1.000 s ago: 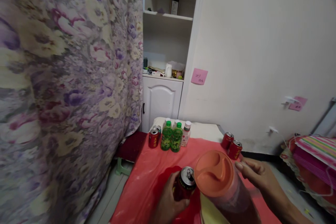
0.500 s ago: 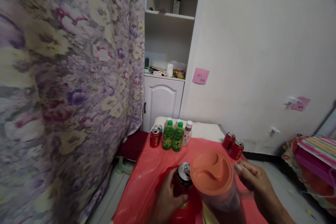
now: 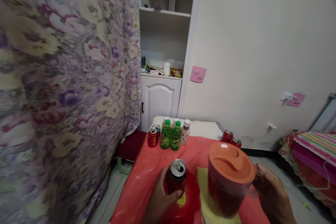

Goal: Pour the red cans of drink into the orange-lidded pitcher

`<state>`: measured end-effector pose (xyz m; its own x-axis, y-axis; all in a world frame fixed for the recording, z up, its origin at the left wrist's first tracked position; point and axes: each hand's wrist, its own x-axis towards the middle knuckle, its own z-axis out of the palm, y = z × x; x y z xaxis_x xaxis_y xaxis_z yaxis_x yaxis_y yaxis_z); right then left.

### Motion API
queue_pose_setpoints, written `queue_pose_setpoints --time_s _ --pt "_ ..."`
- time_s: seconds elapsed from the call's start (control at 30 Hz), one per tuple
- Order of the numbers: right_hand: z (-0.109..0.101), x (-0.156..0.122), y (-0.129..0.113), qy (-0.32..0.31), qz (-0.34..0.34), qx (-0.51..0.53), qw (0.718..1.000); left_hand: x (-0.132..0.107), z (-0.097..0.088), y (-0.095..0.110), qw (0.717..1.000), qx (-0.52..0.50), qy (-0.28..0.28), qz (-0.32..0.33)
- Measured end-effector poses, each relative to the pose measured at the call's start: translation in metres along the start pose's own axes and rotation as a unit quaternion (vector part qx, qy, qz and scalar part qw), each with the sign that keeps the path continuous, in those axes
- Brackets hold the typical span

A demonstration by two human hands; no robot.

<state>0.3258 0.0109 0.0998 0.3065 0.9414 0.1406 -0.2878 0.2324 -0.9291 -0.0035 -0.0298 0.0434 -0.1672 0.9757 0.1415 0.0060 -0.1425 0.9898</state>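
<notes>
My left hand point(image 3: 160, 201) is wrapped round a red drink can point(image 3: 175, 181) with a silver top, held low over the red table cover point(image 3: 147, 171). My right hand point(image 3: 270, 194) grips the handle side of a clear plastic jug point(image 3: 228, 182) with an orange lid, which holds dark red liquid. The jug stands upright over a yellow cloth point(image 3: 203, 189). The can is just left of the jug, not touching it.
At the table's far end stand two green bottles point(image 3: 170, 135), a small white-capped bottle point(image 3: 185, 132) and a red can point(image 3: 152, 137); two more red cans point(image 3: 231, 139) sit far right. A floral curtain point(image 3: 65, 77) hangs left, a white cabinet point(image 3: 159, 98) behind.
The jug has swung from tilted toward the can to upright and moved right, away from the can. My left hand and the can dropped slightly.
</notes>
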Motion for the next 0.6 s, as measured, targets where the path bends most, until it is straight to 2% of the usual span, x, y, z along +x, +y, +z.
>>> queue_pose_setpoints --time_s 0.17,0.37,0.47,0.6 --pt "-0.009 0.008 0.020 0.045 0.005 0.048 0.998 0.004 0.001 -0.005 1.000 0.005 0.008 -0.015" --pt "-0.017 0.016 0.048 0.027 0.003 0.067 0.997 0.006 0.001 -0.007 1.000 0.023 -0.003 -0.019" --pt "-0.018 0.018 0.055 0.020 0.002 0.069 0.997 0.008 -0.001 -0.010 0.999 0.031 -0.006 -0.021" --pt "-0.016 0.020 0.059 0.043 0.003 0.074 0.996 0.012 0.001 -0.012 0.999 0.045 0.010 -0.012"
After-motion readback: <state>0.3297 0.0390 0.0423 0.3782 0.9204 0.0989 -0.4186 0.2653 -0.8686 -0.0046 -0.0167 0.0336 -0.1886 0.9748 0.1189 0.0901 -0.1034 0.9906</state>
